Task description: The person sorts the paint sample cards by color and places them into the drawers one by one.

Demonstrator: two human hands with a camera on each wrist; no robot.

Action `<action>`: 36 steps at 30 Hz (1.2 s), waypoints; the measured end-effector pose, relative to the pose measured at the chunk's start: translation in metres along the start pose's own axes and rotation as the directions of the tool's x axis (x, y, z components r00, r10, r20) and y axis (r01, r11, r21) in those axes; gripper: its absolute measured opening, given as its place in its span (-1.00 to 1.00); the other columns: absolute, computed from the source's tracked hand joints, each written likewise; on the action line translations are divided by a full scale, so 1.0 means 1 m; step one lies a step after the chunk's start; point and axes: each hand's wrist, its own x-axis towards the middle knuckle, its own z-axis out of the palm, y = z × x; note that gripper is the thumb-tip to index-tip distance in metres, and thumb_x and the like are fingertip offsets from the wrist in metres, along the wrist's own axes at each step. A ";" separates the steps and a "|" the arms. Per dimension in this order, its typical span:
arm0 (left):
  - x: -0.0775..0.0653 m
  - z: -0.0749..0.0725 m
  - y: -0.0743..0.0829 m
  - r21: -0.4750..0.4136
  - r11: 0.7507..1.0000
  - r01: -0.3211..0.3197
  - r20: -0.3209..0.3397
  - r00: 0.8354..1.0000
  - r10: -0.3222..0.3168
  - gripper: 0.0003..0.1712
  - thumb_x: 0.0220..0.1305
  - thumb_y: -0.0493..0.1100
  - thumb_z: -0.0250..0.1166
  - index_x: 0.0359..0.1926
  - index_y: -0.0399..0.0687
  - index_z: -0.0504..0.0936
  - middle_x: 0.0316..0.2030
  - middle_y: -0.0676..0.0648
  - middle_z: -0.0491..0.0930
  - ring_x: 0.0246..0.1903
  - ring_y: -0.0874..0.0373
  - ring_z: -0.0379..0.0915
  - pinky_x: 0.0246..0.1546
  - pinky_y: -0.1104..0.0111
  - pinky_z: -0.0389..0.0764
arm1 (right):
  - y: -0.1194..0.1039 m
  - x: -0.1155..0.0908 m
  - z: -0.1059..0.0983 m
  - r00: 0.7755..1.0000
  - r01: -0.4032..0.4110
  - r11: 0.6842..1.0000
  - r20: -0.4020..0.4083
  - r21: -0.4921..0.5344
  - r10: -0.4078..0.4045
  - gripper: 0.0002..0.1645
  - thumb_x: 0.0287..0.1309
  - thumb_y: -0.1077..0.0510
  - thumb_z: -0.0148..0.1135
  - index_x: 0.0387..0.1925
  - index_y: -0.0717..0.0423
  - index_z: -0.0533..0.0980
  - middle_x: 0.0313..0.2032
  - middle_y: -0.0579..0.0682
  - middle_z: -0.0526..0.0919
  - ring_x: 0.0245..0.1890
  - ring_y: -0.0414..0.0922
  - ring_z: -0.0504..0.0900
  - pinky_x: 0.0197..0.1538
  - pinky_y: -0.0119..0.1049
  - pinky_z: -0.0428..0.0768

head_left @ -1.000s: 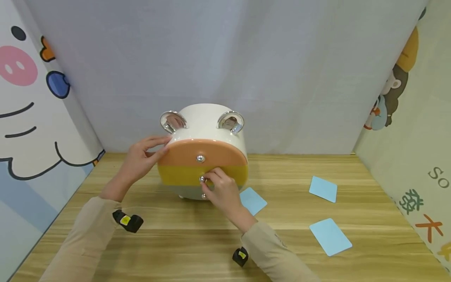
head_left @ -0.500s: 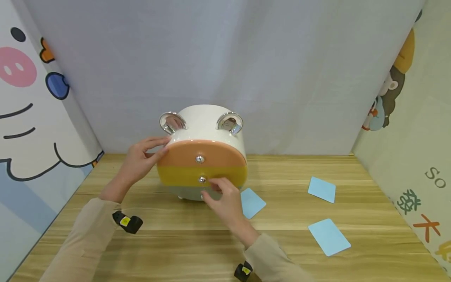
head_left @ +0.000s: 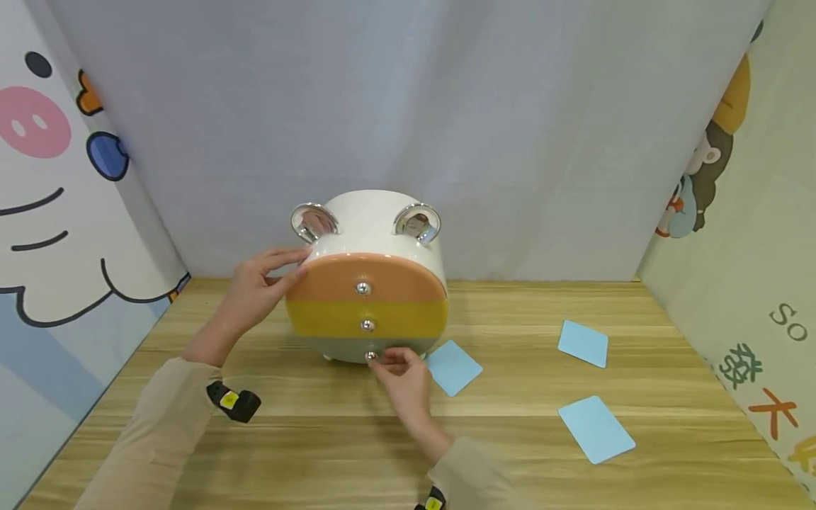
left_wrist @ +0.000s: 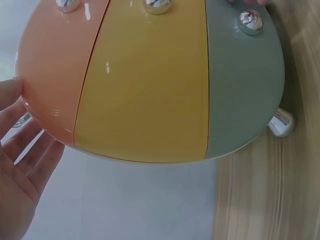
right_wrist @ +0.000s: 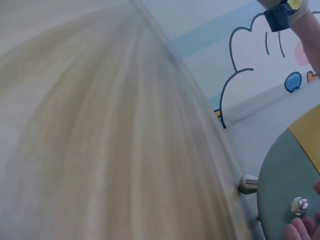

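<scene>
A small drawer cabinet point(head_left: 372, 223) with a white rounded body and silver ears stands on the wooden table. Its front has an orange drawer point(head_left: 325, 280), a yellow drawer point(head_left: 325, 317) and a grey-green drawer point(left_wrist: 244, 90), all flush. Each carries a round silver knob. My left hand point(head_left: 255, 287) rests on the cabinet's upper left edge, thumb at the front rim and extended fingers along the side. By the lowest knob point(head_left: 371, 356) is my right hand point(head_left: 408, 389). Its fingertips point(right_wrist: 299, 229) are right beside that knob, thumb and fingers apart.
One light blue card point(head_left: 454, 368) lies just right of the cabinet. Farther right on the table point(head_left: 510, 439) are another blue card point(head_left: 583, 343) and a larger-looking blue card point(head_left: 596, 429). A grey curtain point(head_left: 510, 142) hangs behind, with printed panels at both sides.
My right hand has let go of the middle knob and moved down to the lowest knob. My left hand has stayed at the cabinet's upper left edge.
</scene>
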 end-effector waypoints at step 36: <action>0.000 0.001 0.000 -0.007 1.000 -0.004 -0.008 1.000 0.004 -0.64 0.24 -0.21 0.18 0.05 -0.23 0.55 0.01 -0.18 0.49 0.06 -0.02 0.36 -0.16 0.21 0.56 | -0.008 -0.010 0.036 0.949 -0.019 0.991 -0.310 0.131 0.059 -0.83 -0.15 0.44 0.31 -0.40 0.45 0.56 -0.39 0.25 0.62 -0.44 0.02 0.64 -0.39 -0.51 0.59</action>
